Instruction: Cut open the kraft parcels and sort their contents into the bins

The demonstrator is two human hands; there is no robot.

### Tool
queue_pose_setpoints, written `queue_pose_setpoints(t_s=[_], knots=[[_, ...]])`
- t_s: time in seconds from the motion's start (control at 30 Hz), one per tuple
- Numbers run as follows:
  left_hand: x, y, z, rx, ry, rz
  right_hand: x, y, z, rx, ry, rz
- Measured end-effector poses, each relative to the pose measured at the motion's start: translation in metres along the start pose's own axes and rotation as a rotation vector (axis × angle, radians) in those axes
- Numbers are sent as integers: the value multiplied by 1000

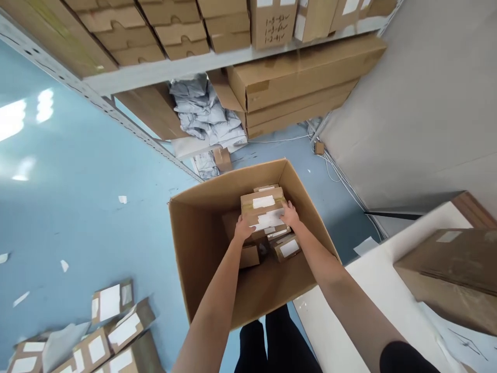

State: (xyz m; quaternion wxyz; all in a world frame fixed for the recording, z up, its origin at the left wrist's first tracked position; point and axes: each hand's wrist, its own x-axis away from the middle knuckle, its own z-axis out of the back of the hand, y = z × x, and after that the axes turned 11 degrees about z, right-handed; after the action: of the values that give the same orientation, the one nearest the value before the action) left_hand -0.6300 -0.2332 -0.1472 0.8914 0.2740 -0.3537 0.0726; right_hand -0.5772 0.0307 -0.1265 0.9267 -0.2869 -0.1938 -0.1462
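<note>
A small brown cardboard box with white labels and yellowish tape is held between my two hands, inside a large open carton. My left hand grips its near left corner, and my right hand grips its right side. Under and around it lie other small labelled boxes, among them a box with a white label at the right and a plain brown box nearer to me. The held box covers part of those below, so whether it touches them I cannot tell.
Shelving beyond the carton bears stacked cardboard boxes and grey-white mailing bags. A pile of labelled parcels lies on the blue floor at lower left. At right, a white table carries a large brown carton. Cables run along the wall.
</note>
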Motion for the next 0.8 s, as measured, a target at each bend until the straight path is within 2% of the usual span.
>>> queue_pose_setpoints(t_s=[0.1,0.17,0.23,0.3,0.4,0.53,0.67,0.8], knots=[[-29,-15,-16,13,-31,96,-20,24,-24,-12,-40,-30],[-39,-19,-23,67,-40,116,-25,33,-36,-38,-14,-17],[-41,-20,-26,139,-17,102,-24,37,-44,-58,41,10],[-33,-16,-25,179,60,78,-19,35,-45,-55,102,36],[-8,-8,-17,178,195,41,0,24,-39,-18,194,83],[40,4,6,146,405,-65,39,-6,-23,39,352,165],[94,13,40,82,591,-212,90,-44,-2,87,483,245],[157,21,80,-23,682,-403,152,-77,21,151,583,270]])
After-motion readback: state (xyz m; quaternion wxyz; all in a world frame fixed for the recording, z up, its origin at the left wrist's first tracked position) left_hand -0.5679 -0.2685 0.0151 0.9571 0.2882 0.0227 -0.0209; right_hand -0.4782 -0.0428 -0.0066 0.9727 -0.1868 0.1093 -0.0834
